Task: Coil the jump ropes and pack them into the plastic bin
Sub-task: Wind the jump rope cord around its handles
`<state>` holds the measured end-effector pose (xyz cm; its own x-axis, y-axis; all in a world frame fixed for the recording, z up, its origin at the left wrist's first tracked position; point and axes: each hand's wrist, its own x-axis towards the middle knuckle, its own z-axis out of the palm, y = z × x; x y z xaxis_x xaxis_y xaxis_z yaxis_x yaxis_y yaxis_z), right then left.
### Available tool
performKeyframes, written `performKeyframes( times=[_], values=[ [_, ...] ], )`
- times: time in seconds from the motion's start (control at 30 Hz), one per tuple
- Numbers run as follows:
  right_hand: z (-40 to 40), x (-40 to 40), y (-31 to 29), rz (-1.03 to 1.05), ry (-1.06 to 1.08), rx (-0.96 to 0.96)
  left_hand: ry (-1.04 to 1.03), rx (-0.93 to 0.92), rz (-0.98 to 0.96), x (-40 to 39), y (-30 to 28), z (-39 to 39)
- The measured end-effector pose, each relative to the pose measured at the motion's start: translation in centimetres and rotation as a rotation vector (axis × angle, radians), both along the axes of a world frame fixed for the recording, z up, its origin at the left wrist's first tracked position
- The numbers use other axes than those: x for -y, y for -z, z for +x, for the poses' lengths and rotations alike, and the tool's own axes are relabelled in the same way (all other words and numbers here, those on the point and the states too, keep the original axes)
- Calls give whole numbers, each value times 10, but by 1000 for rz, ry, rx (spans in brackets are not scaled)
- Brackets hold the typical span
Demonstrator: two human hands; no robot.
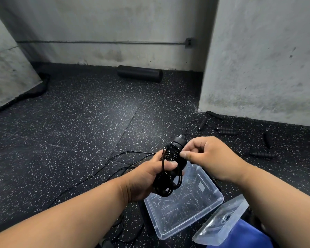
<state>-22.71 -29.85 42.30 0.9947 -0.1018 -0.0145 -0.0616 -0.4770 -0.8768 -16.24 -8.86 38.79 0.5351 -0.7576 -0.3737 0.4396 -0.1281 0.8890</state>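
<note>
My left hand [147, 178] grips a black jump rope [169, 169], its thin cord wound in loops around the handles. My right hand [209, 156] pinches the cord at the top of the bundle, thumb against fingers. Loose cord [104, 169] trails from the bundle leftward over the floor. Below my hands a clear plastic bin [211, 208] sits open on the floor, nothing in it. Its clear lid [220, 221] lies to the right of it. Several more black rope handles [225, 130] lie on the floor near the right wall.
Black speckled rubber floor [79, 122] runs to grey concrete walls. A black foam roller [140, 73] lies against the far wall. A concrete pillar [261, 59] stands at the right. Blue fabric [247, 237] shows at the bottom right beside the lid.
</note>
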Motion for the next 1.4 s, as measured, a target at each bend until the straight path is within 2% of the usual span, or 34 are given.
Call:
performKeyframes(
  times=[0.07,0.13,0.3,0.37,0.6,0.77,0.93,1.0,1.17,1.4],
  values=[
    [-2,-4,1,-200,-4,23,26,-7,50,0,1,0],
    [-5,-8,2,-298,25,48,32,-20,105,1,0,1],
    [-10,-14,3,-231,127,100,17,-23,123,6,-2,3],
    [-10,-18,3,-138,151,78,22,-19,125,6,-3,3],
    [-4,-30,7,509,237,-65,33,-39,113,5,-13,11],
    [1,-27,9,661,143,-203,12,3,174,4,-8,10],
    [2,-18,9,528,-53,-317,-9,13,240,3,-2,7],
    [1,-16,9,536,-74,-333,-9,13,248,3,-3,5],
    [5,-9,10,447,-75,-268,30,-53,179,-2,-7,4],
    [2,-1,14,255,-214,-288,70,-85,170,-5,1,-6]
  ],
)
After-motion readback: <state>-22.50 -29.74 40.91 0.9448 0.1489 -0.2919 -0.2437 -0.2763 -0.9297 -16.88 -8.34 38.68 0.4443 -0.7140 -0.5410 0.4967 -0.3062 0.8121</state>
